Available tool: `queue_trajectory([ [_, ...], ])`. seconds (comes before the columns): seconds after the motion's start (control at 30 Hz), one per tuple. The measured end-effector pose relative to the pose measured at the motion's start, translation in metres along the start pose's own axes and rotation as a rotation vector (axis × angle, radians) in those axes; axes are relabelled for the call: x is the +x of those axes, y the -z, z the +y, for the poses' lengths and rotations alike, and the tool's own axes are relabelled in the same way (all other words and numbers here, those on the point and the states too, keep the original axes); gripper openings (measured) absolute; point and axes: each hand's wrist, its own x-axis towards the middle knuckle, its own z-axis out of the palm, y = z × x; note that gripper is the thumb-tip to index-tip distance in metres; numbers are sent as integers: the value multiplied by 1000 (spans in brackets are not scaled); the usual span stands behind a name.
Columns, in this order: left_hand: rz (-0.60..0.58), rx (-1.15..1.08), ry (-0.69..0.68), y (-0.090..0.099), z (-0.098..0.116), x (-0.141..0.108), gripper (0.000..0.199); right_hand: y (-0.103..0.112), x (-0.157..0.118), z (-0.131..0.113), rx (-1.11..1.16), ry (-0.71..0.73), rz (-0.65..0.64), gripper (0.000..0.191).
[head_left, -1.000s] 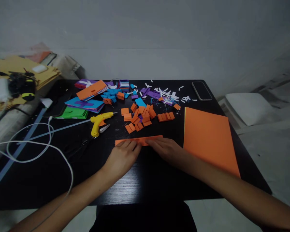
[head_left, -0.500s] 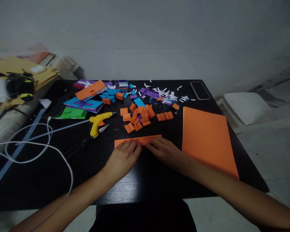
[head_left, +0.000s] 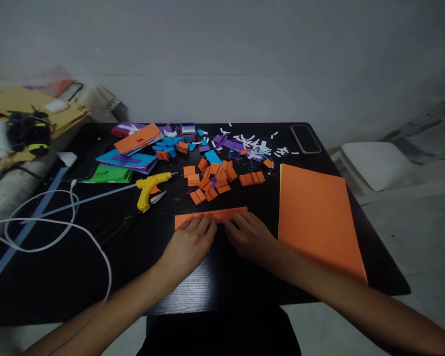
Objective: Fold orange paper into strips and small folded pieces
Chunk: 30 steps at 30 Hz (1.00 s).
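An orange paper strip (head_left: 222,213) lies crosswise on the black table, its near edge under my fingers. My left hand (head_left: 195,242) is closed on the left half of that edge, fingers bent and together. Along the right half, my right hand (head_left: 247,235) is closed on the same edge, its fingertips close to the left ones. Both thumbs are mostly hidden. Just beyond the strip lie several small folded orange paper pieces (head_left: 211,179). To the right of my right hand is a stack of large orange paper sheets (head_left: 315,217).
On the left lie a yellow glue gun (head_left: 145,190), dark-handled scissors (head_left: 126,222) and a looping white cable (head_left: 96,242) that crosses my left forearm. Folded coloured paper (head_left: 128,160), white scraps (head_left: 252,143) and a phone (head_left: 305,139) are at the back. A white stool (head_left: 374,165) stands right.
My right hand has shifted slightly along the strip's near edge, toward my left hand. My left hand and the strip look nearly the same; the view has moved a little.
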Motion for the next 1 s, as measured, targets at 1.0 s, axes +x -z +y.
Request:
queue_trajectory([
  [1.0, -25, 27, 40, 2, 1, 1, 35, 12, -26, 34, -24, -219, 104, 23],
])
